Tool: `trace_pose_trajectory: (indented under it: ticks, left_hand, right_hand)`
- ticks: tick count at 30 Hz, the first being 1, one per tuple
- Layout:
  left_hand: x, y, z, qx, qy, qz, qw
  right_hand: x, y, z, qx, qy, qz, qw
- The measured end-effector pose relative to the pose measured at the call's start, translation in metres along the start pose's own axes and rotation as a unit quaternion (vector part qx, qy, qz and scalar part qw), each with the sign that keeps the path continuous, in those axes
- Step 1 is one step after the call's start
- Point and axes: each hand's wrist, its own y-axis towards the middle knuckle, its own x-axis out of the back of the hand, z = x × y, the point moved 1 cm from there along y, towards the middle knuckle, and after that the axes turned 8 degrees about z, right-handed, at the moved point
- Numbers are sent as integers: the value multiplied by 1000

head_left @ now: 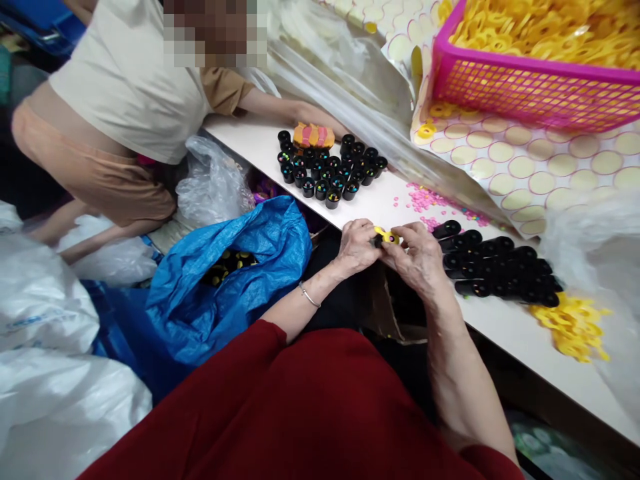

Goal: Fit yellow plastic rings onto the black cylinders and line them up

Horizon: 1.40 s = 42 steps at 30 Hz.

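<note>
My left hand (pixel 358 245) grips a small black cup, mostly hidden by its fingers. My right hand (pixel 416 257) pinches a yellow ring-shaped piece (pixel 387 235) against that cup, and the two hands nearly meet over the front edge of the white table (pixel 385 210). Beyond them stand several black cups (pixel 333 180) with colourful bits inside. To the right, more black cups (pixel 500 267) lie in rows on their sides. Small pink pieces (pixel 425 200) are scattered between the two groups. A pile of yellow pieces (pixel 573 327) lies past the rows.
A pink basket (pixel 540 90) of yellow pieces is at the back right. Plastic sheeting (pixel 350 73) runs behind the cups. Another person (pixel 135 80) reaches an arm across the table from the left. An open blue bag (pixel 225 293) and white bags (pixel 45 307) lie at the left.
</note>
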Motion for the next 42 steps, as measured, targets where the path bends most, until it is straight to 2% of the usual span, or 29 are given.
trace_pose_trajectory:
  ticks: [3, 5, 8, 11, 13, 16, 18, 19, 21, 26, 29, 34, 39, 42]
  left_hand:
    - [11, 0, 1, -4, -98, -7, 995]
    - [15, 2, -2, 17, -187, -16, 982]
    - [13, 9, -11, 55, -260, 13, 964]
    - [7, 13, -19, 92, -285, 30, 954]
    - [4, 13, -21, 111, -301, 13, 947]
    - [4, 13, -21, 114, -303, 1, 946]
    - [5, 12, -21, 110, -288, -1, 951]
    - [6, 12, -21, 108, -281, -1, 954]
    - [6, 11, -22, 108, -277, -2, 955]
    - [4, 5, -27, 148, -311, -29, 938]
    - [3, 8, -30, 175, -327, -56, 927]
    - [8, 14, -27, 168, -313, -3, 935]
    - [10, 9, -22, 114, -316, -7, 942]
    - [4, 1, -32, 53, -301, -3, 952]
  right_hand:
    - [0, 3, 0, 3, 26, 7, 1000]
    - [0, 4, 2, 2, 45, 5, 999]
    - [-1, 4, 5, -11, 72, -14, 997]
    - [-7, 1, 5, -55, 178, -46, 981]
    - [-14, -1, 4, -94, 311, -65, 944]
    - [-27, -1, 3, -142, 512, -69, 844]
    - [-33, 1, 3, -168, 591, -76, 785]
    - [-35, 2, 3, -180, 611, -83, 766]
    - [-37, 4, 4, -200, 627, -95, 747]
    - [-37, 4, 3, -215, 637, -66, 738]
    - [-36, 6, 2, -216, 628, -67, 745]
    - [-42, 10, 7, -212, 587, -119, 772]
    - [-40, 6, 15, -194, 615, -106, 757]
    - [-28, -14, 14, -171, 654, -129, 726]
